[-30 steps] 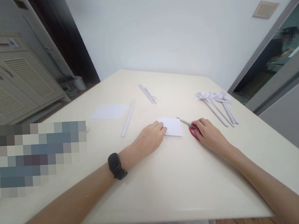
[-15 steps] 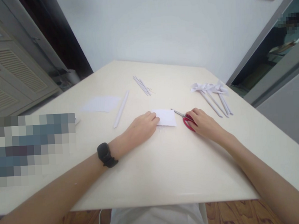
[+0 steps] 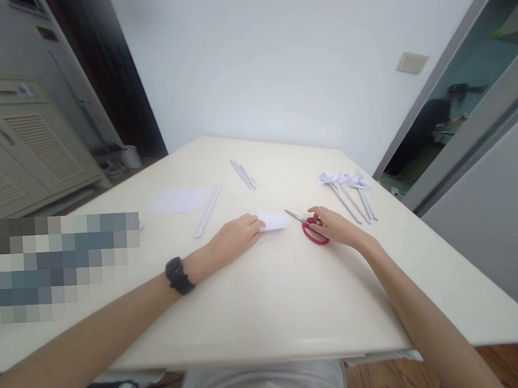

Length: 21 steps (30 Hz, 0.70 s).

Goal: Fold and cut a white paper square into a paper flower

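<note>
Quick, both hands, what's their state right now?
Left hand: closed, holding the small paper at its left edge.
Right hand: fingers at the handles of the scissors; can't tell if gripping.

Paper [image 3: 272, 221] tilted, right grip [image 3: 336, 227] loosened

The left hand [image 3: 240, 233] hides part of its paper [image 3: 274, 221]; pixelation [image 3: 50, 268] masks some of the table [image 3: 265, 315].

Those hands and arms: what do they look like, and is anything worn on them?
Both are human and ungloved. The left one comes with a black, watch-like wristband. The right hand wears nothing visible, and no sleeve shows on its forearm.
</note>
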Each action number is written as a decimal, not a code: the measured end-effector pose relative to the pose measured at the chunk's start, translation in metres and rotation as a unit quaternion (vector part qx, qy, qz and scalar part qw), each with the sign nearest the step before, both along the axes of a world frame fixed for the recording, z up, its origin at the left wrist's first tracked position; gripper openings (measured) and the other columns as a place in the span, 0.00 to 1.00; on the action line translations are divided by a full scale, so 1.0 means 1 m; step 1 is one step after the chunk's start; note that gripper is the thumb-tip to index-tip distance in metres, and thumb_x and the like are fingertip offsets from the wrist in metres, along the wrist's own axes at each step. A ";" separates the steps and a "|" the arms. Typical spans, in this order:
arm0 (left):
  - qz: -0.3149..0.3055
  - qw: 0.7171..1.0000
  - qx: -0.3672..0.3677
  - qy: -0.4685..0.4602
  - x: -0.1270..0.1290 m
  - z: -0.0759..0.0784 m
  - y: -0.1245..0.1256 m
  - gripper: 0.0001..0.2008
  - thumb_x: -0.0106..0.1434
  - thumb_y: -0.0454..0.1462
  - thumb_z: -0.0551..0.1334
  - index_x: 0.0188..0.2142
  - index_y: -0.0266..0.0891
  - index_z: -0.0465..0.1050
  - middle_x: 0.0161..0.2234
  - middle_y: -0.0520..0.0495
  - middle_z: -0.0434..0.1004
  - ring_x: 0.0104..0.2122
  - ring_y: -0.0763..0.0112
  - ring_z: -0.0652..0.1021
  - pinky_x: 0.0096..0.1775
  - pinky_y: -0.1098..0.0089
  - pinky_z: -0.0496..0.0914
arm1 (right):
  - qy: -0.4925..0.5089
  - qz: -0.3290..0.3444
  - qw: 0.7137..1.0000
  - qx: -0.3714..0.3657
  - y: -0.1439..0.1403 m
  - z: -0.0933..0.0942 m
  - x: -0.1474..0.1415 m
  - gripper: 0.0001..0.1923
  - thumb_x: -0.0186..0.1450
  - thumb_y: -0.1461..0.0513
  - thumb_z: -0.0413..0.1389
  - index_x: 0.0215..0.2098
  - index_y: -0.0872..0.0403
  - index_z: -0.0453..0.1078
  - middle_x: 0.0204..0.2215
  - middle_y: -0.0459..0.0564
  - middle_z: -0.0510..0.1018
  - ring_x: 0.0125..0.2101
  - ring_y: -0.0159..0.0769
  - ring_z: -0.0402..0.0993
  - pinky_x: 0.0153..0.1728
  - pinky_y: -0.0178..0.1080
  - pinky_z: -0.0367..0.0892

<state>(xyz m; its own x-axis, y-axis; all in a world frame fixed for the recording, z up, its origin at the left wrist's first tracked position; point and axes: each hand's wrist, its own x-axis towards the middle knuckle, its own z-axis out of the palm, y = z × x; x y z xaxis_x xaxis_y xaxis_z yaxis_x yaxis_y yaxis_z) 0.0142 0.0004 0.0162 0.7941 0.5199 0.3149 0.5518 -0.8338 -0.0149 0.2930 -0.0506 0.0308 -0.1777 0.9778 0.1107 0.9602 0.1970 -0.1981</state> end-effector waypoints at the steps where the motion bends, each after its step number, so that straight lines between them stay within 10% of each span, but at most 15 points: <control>1: -0.003 1.000 -0.005 -0.005 -0.001 0.000 0.001 0.11 0.66 0.35 0.48 0.41 0.37 0.68 0.36 0.46 0.71 0.39 0.68 0.72 0.39 0.70 0.67 | -0.003 -0.001 1.000 -0.004 0.000 0.002 -0.001 0.19 0.65 0.57 0.47 0.53 0.53 0.59 0.45 0.55 0.72 0.41 0.39 0.71 0.38 0.37 0.65; 10: 0.044 0.979 -0.131 -0.150 -0.006 0.020 -0.001 0.14 0.65 0.38 0.48 0.34 0.36 0.70 0.34 0.46 0.74 0.36 0.66 0.73 0.39 0.67 0.67 | -0.008 0.038 0.999 0.029 -0.010 0.019 -0.033 0.22 0.63 0.60 0.49 0.56 0.52 0.56 0.51 0.56 0.65 0.50 0.45 0.62 0.46 0.44 0.61; 16: 0.034 0.827 -0.455 -0.328 -0.001 0.024 -0.007 0.18 0.56 0.45 0.60 0.42 0.36 0.73 0.40 0.46 0.78 0.43 0.59 0.75 0.44 0.65 0.69 | 0.256 0.019 0.966 0.030 -0.006 0.024 -0.052 0.18 0.61 0.56 0.52 0.48 0.51 0.59 0.43 0.51 0.71 0.42 0.38 0.69 0.38 0.39 0.66; 21: 0.066 0.774 -0.540 -0.323 0.006 0.016 -0.019 0.17 0.57 0.44 0.59 0.42 0.37 0.75 0.37 0.45 0.79 0.39 0.59 0.78 0.41 0.63 0.71 | 0.394 -0.014 0.916 0.076 -0.008 0.010 -0.070 0.07 0.60 0.58 0.52 0.34 0.52 0.60 0.32 0.45 0.71 0.35 0.35 0.69 0.30 0.34 0.65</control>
<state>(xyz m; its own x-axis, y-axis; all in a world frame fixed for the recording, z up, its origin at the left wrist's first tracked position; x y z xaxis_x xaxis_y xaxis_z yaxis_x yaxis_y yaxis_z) 0.0200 -0.0189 0.0318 0.5706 0.8196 -0.0512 0.2344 -0.1027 0.9667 0.2235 -0.0584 0.0411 0.0403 0.9431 0.3301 0.5362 0.2584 -0.8036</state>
